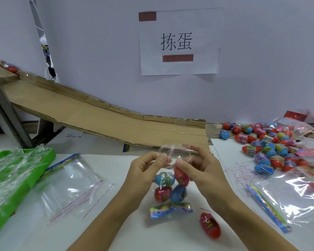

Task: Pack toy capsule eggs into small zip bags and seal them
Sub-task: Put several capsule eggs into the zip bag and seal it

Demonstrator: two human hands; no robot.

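Observation:
Both hands hold a small clear zip bag [170, 178] upright over the white table. My left hand [145, 171] pinches the bag's top edge on the left, and my right hand [199, 167] pinches it on the right. Inside the bag sit several capsule eggs: a blue one [164, 178], a red one [181, 175], another red [162, 194] and another blue [178, 193]. A colourful wrapped strip [170, 209] lies at the bag's bottom. One red egg [210, 225] lies loose on the table, below the right hand.
A heap of loose red and blue eggs [268, 147] covers the table at the right, among clear bags [297, 192]. Empty zip bags [71, 183] lie at the left beside a green tray [11, 178]. A cardboard ramp [98, 116] slopes down from the far left.

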